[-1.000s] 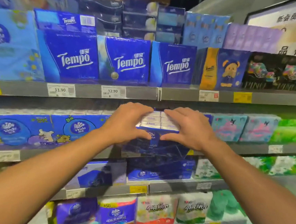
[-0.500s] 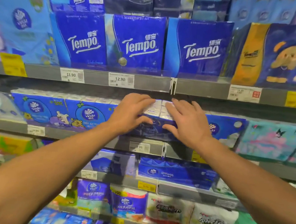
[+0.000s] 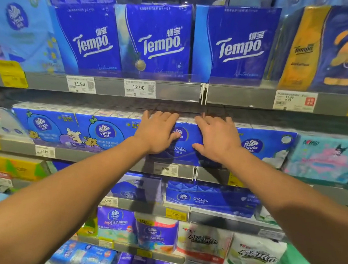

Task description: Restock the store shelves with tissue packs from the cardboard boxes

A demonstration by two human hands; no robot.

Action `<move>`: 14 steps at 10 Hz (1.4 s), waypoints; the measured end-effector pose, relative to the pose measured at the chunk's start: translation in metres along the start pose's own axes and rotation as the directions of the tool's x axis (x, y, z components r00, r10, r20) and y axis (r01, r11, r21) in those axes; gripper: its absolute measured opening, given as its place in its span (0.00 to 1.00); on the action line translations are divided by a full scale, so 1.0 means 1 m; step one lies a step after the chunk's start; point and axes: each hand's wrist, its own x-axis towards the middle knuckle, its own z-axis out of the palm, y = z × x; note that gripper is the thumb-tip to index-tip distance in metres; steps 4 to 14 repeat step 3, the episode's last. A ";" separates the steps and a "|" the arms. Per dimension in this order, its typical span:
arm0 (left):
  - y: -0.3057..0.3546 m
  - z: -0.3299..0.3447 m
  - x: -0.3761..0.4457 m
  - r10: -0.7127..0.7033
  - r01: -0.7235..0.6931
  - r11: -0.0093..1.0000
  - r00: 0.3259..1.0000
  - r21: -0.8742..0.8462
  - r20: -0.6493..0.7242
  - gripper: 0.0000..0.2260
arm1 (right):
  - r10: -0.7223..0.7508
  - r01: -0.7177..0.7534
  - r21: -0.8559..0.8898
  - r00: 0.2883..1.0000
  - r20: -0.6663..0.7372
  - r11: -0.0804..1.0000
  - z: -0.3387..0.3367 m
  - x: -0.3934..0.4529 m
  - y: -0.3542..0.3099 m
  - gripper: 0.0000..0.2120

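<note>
A dark blue Vinda tissue pack point(image 3: 184, 146) sits on the middle shelf point(image 3: 102, 158), in the gap between two like packs. My left hand point(image 3: 158, 132) lies on its left side and my right hand point(image 3: 216, 140) on its right. The fingers of both hands reach over the pack's top into the shelf, and the thumbs press on its front. The pack's front stands about level with its neighbours. No cardboard box is in view.
Blue Vinda packs point(image 3: 102, 133) fill the row to the left, another Vinda pack point(image 3: 260, 149) and pastel packs point(image 3: 325, 159) the right. Tempo packs point(image 3: 160, 41) stand on the shelf above, whose edge point(image 3: 172, 91) hangs just over my fingers. Lower shelves hold more tissue and paper rolls point(image 3: 203, 241).
Both hands have carried the pack up and forward into the shelf gap. It was held out in front of the shelf one second ago; now it rests among its neighbours. The view has come closer.
</note>
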 end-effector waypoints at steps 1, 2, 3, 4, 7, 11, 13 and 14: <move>0.002 -0.009 -0.012 -0.046 0.041 0.991 0.998 -0.131 -0.037 0.27 | 0.062 -0.062 -0.037 0.998 -0.001 0.997 -0.007 -0.015 -0.006 0.39; 0.008 -0.009 -0.042 -0.085 -0.007 0.916 0.974 -0.402 -0.211 0.24 | 0.137 -0.132 0.039 0.976 -0.169 0.990 -0.011 -0.054 -0.016 0.36; 0.011 -0.012 -0.074 -0.169 0.018 0.802 0.966 -0.597 -0.197 0.22 | 0.259 -0.181 0.300 0.933 -0.248 0.937 -0.011 -0.091 -0.042 0.32; 0.011 -0.012 -0.074 -0.169 0.018 0.802 0.966 -0.597 -0.197 0.22 | 0.259 -0.181 0.300 0.933 -0.248 0.937 -0.011 -0.091 -0.042 0.32; 0.011 -0.012 -0.074 -0.169 0.018 0.802 0.966 -0.597 -0.197 0.22 | 0.259 -0.181 0.300 0.933 -0.248 0.937 -0.011 -0.091 -0.042 0.32; 0.011 -0.012 -0.074 -0.169 0.018 0.802 0.966 -0.597 -0.197 0.22 | 0.259 -0.181 0.300 0.933 -0.248 0.937 -0.011 -0.091 -0.042 0.32; 0.011 -0.012 -0.074 -0.169 0.018 0.802 0.966 -0.597 -0.197 0.22 | 0.259 -0.181 0.300 0.933 -0.248 0.937 -0.011 -0.091 -0.042 0.32; 0.011 -0.012 -0.074 -0.169 0.018 0.802 0.966 -0.597 -0.197 0.22 | 0.259 -0.181 0.300 0.933 -0.248 0.937 -0.011 -0.091 -0.042 0.32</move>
